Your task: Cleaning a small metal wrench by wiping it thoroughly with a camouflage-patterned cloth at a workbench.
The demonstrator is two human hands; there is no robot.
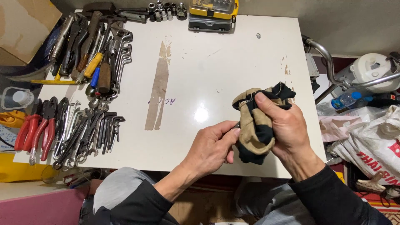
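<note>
Head view: right hand (287, 129) is gripping a rag (256, 129) around a small metal part that left hand (214, 148) fingers are pinching, wiping underway above the surface (208, 75).

Small repair workshop, looks like a bike or scooter garage. White worktop (233, 54) is scuffed and stained. Hand tools sit along its left edge: red-handled pliers (35, 131), a spread of spanners (85, 133), screwdrivers (93, 66), hex keys (112, 125). Sockets (164, 10) and a yellow bit case (212, 14) at the back. Chrome handlebar (333, 71) off to the right, cardboard and sacks around.
</note>
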